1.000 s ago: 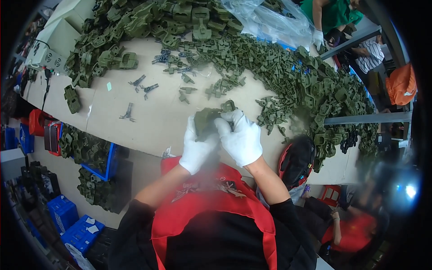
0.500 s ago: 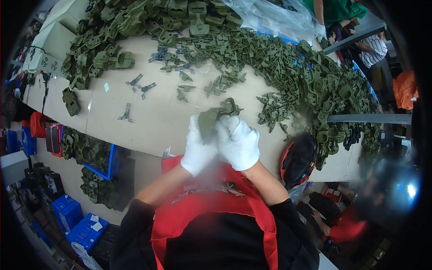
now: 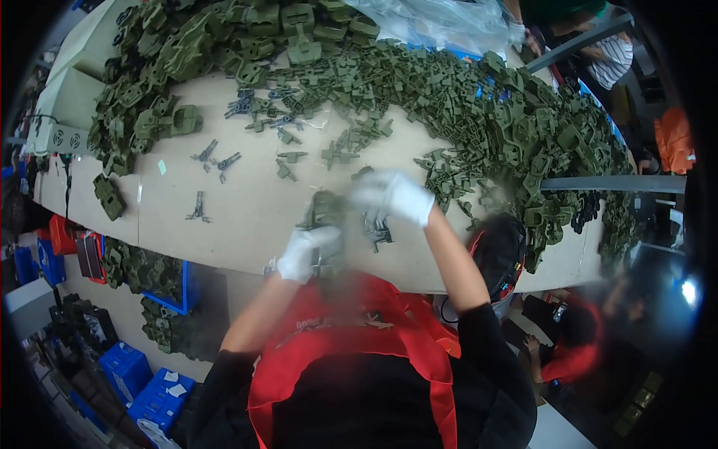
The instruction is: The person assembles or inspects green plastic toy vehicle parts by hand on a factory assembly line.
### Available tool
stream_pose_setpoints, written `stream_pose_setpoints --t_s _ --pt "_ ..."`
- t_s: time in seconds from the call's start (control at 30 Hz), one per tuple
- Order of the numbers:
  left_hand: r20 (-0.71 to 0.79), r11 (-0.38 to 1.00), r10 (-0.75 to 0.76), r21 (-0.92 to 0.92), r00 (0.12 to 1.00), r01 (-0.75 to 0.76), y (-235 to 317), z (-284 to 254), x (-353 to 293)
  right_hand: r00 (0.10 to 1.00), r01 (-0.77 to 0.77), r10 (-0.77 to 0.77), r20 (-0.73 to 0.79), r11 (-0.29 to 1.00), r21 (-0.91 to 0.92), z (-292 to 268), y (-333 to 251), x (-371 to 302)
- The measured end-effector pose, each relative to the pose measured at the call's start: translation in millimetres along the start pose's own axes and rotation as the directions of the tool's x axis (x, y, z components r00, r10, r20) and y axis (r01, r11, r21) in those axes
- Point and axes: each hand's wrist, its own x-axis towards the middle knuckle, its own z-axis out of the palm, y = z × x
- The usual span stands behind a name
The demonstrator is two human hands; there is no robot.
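Observation:
My left hand (image 3: 301,254), in a white glove, is closed around an olive-green plastic vehicle body (image 3: 326,209) just above the front part of the table. The lower end of that part is blurred. To its right, my right hand (image 3: 395,196), also gloved in white, is apart from the green body and smeared by motion. Its fingers cannot be made out, nor whether anything is in them. Just below the right hand, a small cluster of dark grey parts (image 3: 378,233) shows over the tabletop. Beyond both hands lie a few loose small green parts (image 3: 287,166).
A long heap of small green parts (image 3: 419,82) curves across the table (image 3: 247,202). Larger green bodies (image 3: 187,52) pile up at the far left. A black and red bag (image 3: 499,254) sits right of my arm. A metal bar (image 3: 613,183) crosses the right side. Other people work nearby.
My hands have parted: the left has moved slightly left and down with the green body, while the right has risen and shifted right. Dark grey parts now show below the right hand.

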Motion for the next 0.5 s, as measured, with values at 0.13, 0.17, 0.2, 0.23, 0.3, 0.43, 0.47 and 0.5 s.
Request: stream_pose_setpoints --t_s 0.13,0.17,0.2,0.23,0.3,0.43,0.47,0.5 --pt "0.13 0.958 -0.26 -0.09 0.957 0.273 -8 -7 -21 0.836 -0.471 0.216 -0.505 0.755 -0.456 -60 53 52" --pt "0.158 0.961 -0.252 -0.076 0.955 0.266 -25 -15 -21 0.88 -0.411 0.15 -0.45 0.716 -0.565 -66 69 55" --pt "0.184 0.965 -0.238 -0.064 0.954 0.253 -33 -20 -21 0.92 -0.34 0.087 -0.382 0.664 -0.667 -70 85 60" --pt "0.161 0.962 -0.243 -0.083 0.957 0.259 -32 -18 -23 0.93 -0.339 0.119 -0.349 0.646 -0.684 -66 109 64" --pt "0.155 0.952 -0.256 -0.133 0.954 0.277 0 -2 -29 0.899 -0.372 0.098 -0.426 0.685 -0.626 -53 115 67" --pt "0.063 0.949 -0.188 -0.243 0.98 0.198 9 -14 -24 0.827 -0.553 0.33 -0.455 0.626 -0.55 -45 101 48" --pt "0.014 0.933 -0.199 -0.303 0.98 0.194 12 -13 -22 0.784 -0.583 0.344 -0.517 0.694 -0.423 -44 99 37" --pt "-0.045 0.914 -0.211 -0.362 0.976 0.181 16 -14 -22 0.741 -0.589 0.365 -0.564 0.756 -0.286 -36 95 29"
